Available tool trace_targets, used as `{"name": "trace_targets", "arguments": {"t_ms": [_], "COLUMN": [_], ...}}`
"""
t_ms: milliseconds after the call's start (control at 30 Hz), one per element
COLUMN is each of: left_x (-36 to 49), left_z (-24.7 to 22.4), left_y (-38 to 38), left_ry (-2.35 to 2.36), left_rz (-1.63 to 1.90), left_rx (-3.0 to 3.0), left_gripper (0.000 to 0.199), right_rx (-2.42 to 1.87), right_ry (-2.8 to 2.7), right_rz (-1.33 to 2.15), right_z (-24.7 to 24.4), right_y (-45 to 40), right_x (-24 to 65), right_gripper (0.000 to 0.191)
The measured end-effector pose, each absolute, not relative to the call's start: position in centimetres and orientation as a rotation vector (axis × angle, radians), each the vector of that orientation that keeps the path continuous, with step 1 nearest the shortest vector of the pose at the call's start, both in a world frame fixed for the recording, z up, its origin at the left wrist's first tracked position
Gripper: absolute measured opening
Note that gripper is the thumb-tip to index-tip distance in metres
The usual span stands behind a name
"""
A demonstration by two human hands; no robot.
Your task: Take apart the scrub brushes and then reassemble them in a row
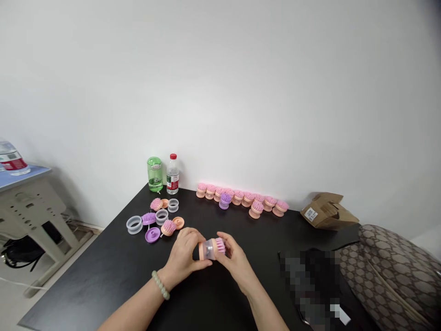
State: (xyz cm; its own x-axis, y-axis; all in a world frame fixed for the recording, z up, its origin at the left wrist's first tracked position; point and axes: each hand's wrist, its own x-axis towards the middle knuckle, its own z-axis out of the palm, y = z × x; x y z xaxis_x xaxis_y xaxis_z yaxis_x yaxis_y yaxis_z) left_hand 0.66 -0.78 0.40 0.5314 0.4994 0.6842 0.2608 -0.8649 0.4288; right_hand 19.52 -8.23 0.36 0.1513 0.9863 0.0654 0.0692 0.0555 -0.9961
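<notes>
Bare forearms [136,303] reach in over the near part of the tabletop [113,271], the left one wearing a bracelet [160,285] of pale green beads. Both hands have their grip closed around one small brush [209,249], at the near middle of the scene: the left hand [186,252] is clamped on its base end, and the right hand [235,258] has fingers and thumb around its bristle end. The brush is tipped on its side, with a peach base to the left, a clear, see-through middle, a peach collar, and stubby pink bristles pointing right. To the far left of the hands lie clear rings [134,225], pink bristle heads [168,227], a purple bristle head [149,218], peach discs [178,223] and a purple disc [152,235]. Pink-bristled brushes [247,199] stand upright in a row by the wall [248,92]; a purple one [224,201] stands just in front.
</notes>
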Motion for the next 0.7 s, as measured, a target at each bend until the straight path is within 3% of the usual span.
{"name": "trace_targets", "arguments": {"t_ms": [100, 333, 467, 700], "left_x": [0.7, 0.6, 0.4, 0.4], "left_z": [0.6, 1.9, 2.2, 2.5], "left_y": [-1.0, -1.1, -0.7, -0.5], "left_ry": [0.663, 0.708, 0.527, 0.384], "left_rz": [1.184, 0.783, 0.682, 0.842], "left_rx": [2.46, 1.785, 1.249, 0.983], "left_gripper": [0.04, 0.029, 0.037, 0.061], "right_rx": [-1.3, -1.111, -1.273, -1.662], "right_ry": [-1.189, -1.338, -1.329, -1.319], "right_rz": [1.013, 0.858, 0.722, 0.468], "right_z": [0.4, 1.5, 1.0, -2.3], "right_y": [-8.2, -8.6, -8.2, -6.6], "right_x": [19.5, 20.2, 21.6, 22.0], "right_gripper": [0.043, 0.048, 0.047, 0.032]}}
